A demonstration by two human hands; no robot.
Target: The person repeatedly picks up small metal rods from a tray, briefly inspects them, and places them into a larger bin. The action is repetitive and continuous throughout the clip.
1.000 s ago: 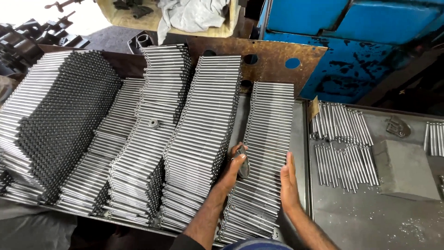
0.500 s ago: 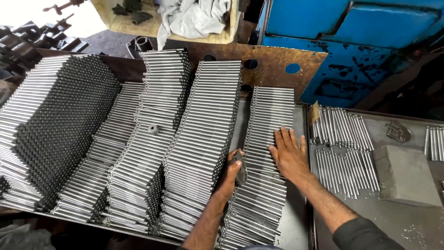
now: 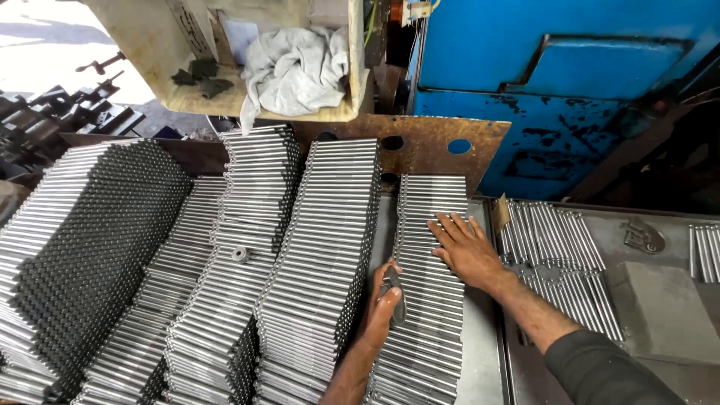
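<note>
Right hand [image 3: 466, 249] slid up rod stack [image 3: 427, 300]; left hand [image 3: 381, 304] grips tool [image 3: 395, 289].

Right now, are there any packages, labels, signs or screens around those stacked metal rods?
None of these shows anywhere in view.
Nearest likeness: a small white electrical box with coloured wires, top centre beside the blue machine panel; any marking on it is too small to tell.
</note>
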